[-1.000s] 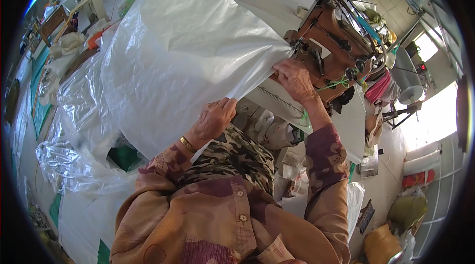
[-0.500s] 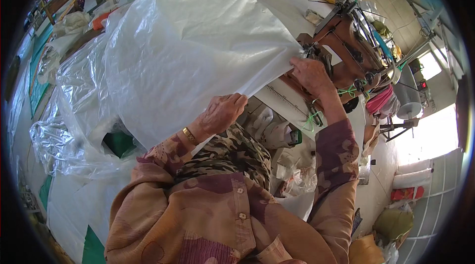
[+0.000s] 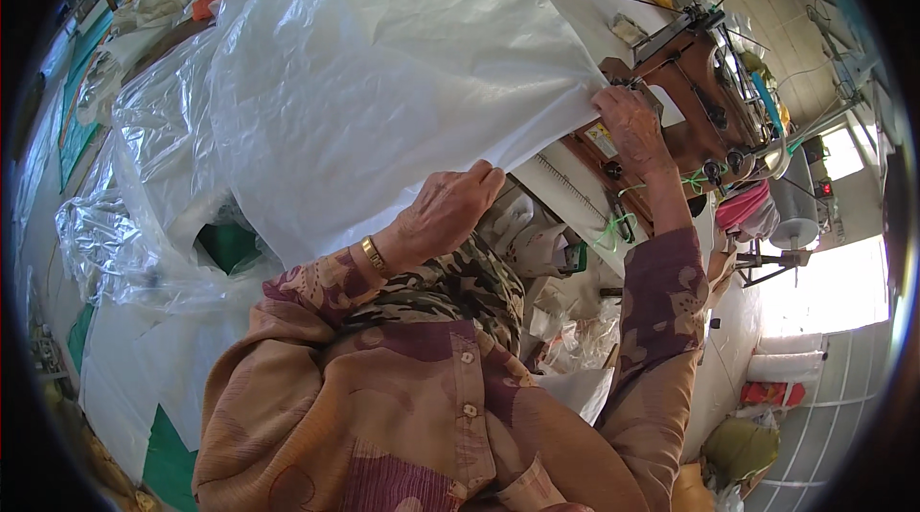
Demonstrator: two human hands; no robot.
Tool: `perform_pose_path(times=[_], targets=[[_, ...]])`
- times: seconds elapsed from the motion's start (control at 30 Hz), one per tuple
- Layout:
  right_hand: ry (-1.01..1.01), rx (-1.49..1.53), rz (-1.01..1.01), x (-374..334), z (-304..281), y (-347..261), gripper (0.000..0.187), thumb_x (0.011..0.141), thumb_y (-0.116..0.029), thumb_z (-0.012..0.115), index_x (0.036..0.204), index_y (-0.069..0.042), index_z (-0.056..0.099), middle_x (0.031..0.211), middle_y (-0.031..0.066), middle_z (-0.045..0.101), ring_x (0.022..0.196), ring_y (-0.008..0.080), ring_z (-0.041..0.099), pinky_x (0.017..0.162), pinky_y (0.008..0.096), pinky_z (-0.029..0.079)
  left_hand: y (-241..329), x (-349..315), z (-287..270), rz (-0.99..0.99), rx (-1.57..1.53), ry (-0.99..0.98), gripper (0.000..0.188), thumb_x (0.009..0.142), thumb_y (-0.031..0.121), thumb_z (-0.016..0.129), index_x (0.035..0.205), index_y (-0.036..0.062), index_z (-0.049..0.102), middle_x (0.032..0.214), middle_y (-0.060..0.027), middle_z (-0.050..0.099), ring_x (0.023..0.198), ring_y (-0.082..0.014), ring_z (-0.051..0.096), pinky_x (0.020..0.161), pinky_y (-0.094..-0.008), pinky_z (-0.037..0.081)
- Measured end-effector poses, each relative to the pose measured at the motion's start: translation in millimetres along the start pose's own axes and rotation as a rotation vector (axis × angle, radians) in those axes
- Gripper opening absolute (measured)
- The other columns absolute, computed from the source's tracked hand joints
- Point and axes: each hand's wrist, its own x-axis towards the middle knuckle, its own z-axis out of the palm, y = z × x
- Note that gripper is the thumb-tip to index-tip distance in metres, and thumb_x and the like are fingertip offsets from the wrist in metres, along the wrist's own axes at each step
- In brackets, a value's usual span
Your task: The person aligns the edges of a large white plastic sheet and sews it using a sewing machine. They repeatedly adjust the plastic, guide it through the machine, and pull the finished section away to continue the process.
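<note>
A large sheet of whitish translucent plastic (image 3: pixel 383 81) stretches across the work surface before me. My left hand (image 3: pixel 448 210), with a gold watch (image 3: pixel 373 255) at its wrist, pinches the near edge of the sheet. Farther right along that edge, my right hand (image 3: pixel 634 128) grips the sheet's corner close beside a brown sewing machine (image 3: pixel 685 81). Between the two hands the edge runs taut and looks folded over. The machine's needle area is mostly hidden behind my right hand and the sheet.
Crumpled clear plastic (image 3: pixel 144 234) heaps up at the left, with green material (image 3: pixel 230 245) showing through a gap. Bright green thread (image 3: pixel 616 227) hangs by the machine. A table ruler strip (image 3: pixel 565 181) lies below it. Bags (image 3: pixel 580 344) sit underneath, right of my lap.
Both hands have shifted a little to the right with the sheet's edge still held. The view has also moved slightly.
</note>
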Motion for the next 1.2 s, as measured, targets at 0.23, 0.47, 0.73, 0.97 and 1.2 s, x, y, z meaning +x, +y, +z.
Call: perform_pose_path(times=[0.23, 0.47, 0.73, 0.97, 1.2], targets=[[-0.004, 0.152, 0.111, 1, 6, 2, 0.015, 0.09, -0.009, 0.052, 0.103, -0.007, 0.059, 0.101, 0.0123, 0.063, 0.102, 0.0324, 0.061, 0.089, 0.0421, 0.047, -2, -2, 6, -0.051, -0.179, 0.065, 0.043, 0.087, -0.005, 0.057, 0.129, 0.0008, 0.054, 0.09, -0.0129, 0.055, 0.071, -0.032, 0.059, 0.061, -0.0439, 0.048], [0.1, 0.286, 0.279, 1, 17, -7, 0.009, 0.091, -0.009, 0.06, 0.099, -0.007, 0.058, 0.1, 0.0127, 0.062, 0.099, 0.0354, 0.06, 0.085, 0.046, 0.049, -6, 2, 26, -0.035, -0.079, 0.216, 0.044, 0.086, 0.008, 0.072, 0.129, 0.0027, 0.062, 0.081, -0.0083, 0.049, 0.066, -0.0243, 0.053, 0.059, -0.0375, 0.046], [0.247, 0.255, 0.191, -22, 27, -7, 0.016, 0.091, -0.006, 0.06, 0.106, -0.006, 0.062, 0.108, 0.0115, 0.063, 0.101, 0.0355, 0.061, 0.087, 0.0453, 0.05, -18, 12, 39, -0.062, -0.151, 0.341, 0.022, 0.088, 0.01, 0.073, 0.109, 0.0048, 0.072, 0.07, -0.0077, 0.053, 0.056, -0.0251, 0.055, 0.052, -0.0374, 0.045], [0.292, 0.17, 0.129, -26, 38, -5, 0.02, 0.089, -0.004, 0.06, 0.108, -0.007, 0.064, 0.111, 0.0115, 0.063, 0.103, 0.0359, 0.06, 0.09, 0.0451, 0.05, -15, 18, 30, -0.057, -0.187, 0.346, 0.007, 0.089, 0.008, 0.069, 0.095, 0.0028, 0.068, 0.074, -0.0082, 0.058, 0.061, -0.0267, 0.06, 0.054, -0.0382, 0.046], [0.155, 0.23, 0.157, -16, 23, 4, 0.018, 0.088, -0.003, 0.059, 0.105, -0.007, 0.063, 0.105, 0.0132, 0.062, 0.101, 0.036, 0.06, 0.087, 0.0453, 0.05, -13, 23, -3, 0.046, 0.084, 0.209, 0.024, 0.084, 0.0, 0.064, 0.108, 0.001, 0.065, 0.086, -0.0093, 0.053, 0.073, -0.0258, 0.061, 0.061, -0.0389, 0.049]])
